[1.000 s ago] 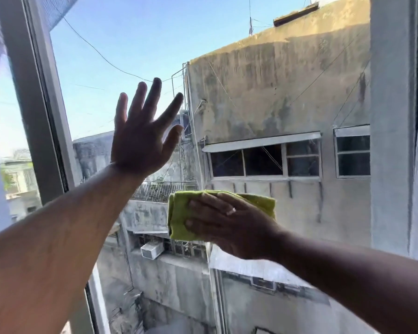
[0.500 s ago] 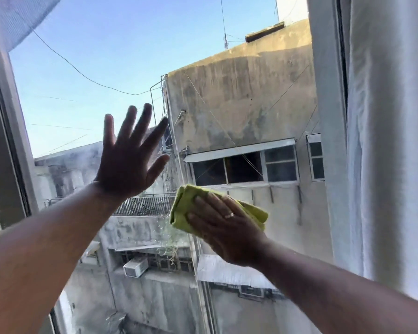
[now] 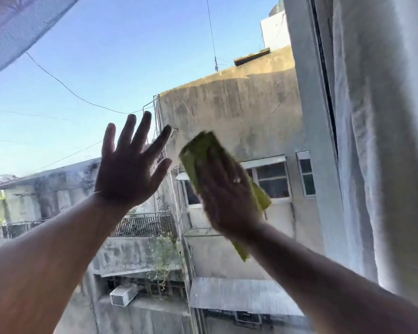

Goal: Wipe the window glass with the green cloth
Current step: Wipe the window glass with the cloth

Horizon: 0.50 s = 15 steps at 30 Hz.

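Observation:
The window glass (image 3: pixel 106 56) fills most of the head view, with sky and grey buildings behind it. My right hand (image 3: pixel 227 196) presses the folded green cloth (image 3: pixel 198 153) flat against the glass at the centre right, blurred by motion; the cloth sticks out above my fingers and below my wrist. My left hand (image 3: pixel 128 165) is held flat on or close to the glass just left of the cloth, fingers spread, holding nothing.
A white curtain (image 3: pixel 384 141) hangs down the right side beside the grey window frame (image 3: pixel 307 116). A sheer mesh fabric (image 3: pixel 12 25) covers the top left corner.
My right hand has swept the cloth up and to the right, turning it from level to steeply tilted. The view has swung right, so the left frame has gone out of sight.

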Available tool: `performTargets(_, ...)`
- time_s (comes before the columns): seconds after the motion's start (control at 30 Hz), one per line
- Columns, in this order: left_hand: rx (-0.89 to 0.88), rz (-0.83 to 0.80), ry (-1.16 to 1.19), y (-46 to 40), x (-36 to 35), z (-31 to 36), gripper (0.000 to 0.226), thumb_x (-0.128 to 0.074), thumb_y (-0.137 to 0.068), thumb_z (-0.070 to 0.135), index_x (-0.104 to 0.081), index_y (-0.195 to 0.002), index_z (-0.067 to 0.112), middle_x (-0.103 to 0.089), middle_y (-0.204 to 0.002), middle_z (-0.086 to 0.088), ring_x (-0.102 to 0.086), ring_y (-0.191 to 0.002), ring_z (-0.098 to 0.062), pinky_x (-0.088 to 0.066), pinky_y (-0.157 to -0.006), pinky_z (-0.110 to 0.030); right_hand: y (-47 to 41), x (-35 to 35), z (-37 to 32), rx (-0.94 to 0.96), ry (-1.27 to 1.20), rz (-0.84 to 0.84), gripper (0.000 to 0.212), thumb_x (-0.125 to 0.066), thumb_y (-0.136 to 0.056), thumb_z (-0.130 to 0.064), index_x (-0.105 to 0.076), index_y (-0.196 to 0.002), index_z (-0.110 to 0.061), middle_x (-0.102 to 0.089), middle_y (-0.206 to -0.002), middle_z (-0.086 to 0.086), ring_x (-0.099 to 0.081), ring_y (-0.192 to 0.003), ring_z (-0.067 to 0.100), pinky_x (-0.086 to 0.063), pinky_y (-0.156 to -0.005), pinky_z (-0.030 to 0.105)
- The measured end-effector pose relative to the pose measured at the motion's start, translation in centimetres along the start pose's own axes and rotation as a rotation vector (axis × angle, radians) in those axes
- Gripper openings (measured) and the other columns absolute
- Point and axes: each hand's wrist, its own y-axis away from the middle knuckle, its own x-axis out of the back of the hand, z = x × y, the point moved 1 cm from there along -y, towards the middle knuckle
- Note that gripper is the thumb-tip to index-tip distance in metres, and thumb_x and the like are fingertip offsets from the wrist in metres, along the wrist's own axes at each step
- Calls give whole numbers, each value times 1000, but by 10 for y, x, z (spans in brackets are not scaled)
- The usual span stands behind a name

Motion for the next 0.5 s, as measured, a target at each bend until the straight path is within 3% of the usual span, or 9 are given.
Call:
performTargets(0.07,3,-9,16,0,3,2,62,-26,-101,55,-29,-157,28,-25,-166,-18,-28,-151,-40,-19,-119,-61,50,2,-7,285,-20,-116,61,-36,-101,-33,-21,-158,-18,-25,-165,12,-18,-154,33,-24,-122,51)
performTargets(0.13,6,-14,29,-2,4,2,63,-24,-101,56,-29,-157,28,-25,-165,-18,-27,-151,-41,-17,-119,-61,62,14,44,384,26,-216,55,-32,-103,-37,-28,-156,-20,-29,-163,9,-26,-152,31,-31,-120,50)
performTargets(0.2,12,-13,27,-2,4,2,63,-21,-101,57,-28,-157,28,-25,-165,-19,-27,-151,-41,-16,-120,-61,41,26,100,260,91,-237,54,-31,-105,-33,-29,-155,-14,-28,-162,15,-26,-151,36,-34,-117,54)
performTargets(0.27,11,-1,8,-1,2,3,64,-20,-101,57,-26,-157,28,-24,-165,-20,-27,-151,-41,-15,-120,-61,3,35,132,20,102,-144,56,-30,-104,-29,-27,-155,-5,-30,-159,25,-25,-150,42,-33,-116,56)
performTargets(0.33,7,12,-1,-2,2,4,63,-22,-102,56,-26,-158,28,-25,-165,-20,-27,-151,-41,-16,-120,-62,-27,34,117,-188,73,-26,60,-34,-103,-29,-21,-157,-6,-25,-162,25,-21,-151,42,-31,-119,56)
performTargets(0.4,17,20,10,0,4,4,60,-26,-103,51,-28,-157,26,-26,-165,-19,-27,-151,-42,-17,-120,-62,-29,21,72,-275,43,44,65,-35,-102,-31,-11,-160,-15,-15,-166,19,-13,-154,37,-25,-122,54)
performTargets(0.5,34,12,30,4,9,6,56,-30,-102,39,-34,-156,22,-29,-164,-19,-28,-150,-41,-20,-120,-60,29,-7,-24,13,-13,-19,69,-41,-94,-34,-18,-159,-24,-13,-167,14,-12,-155,35,-15,-124,50)
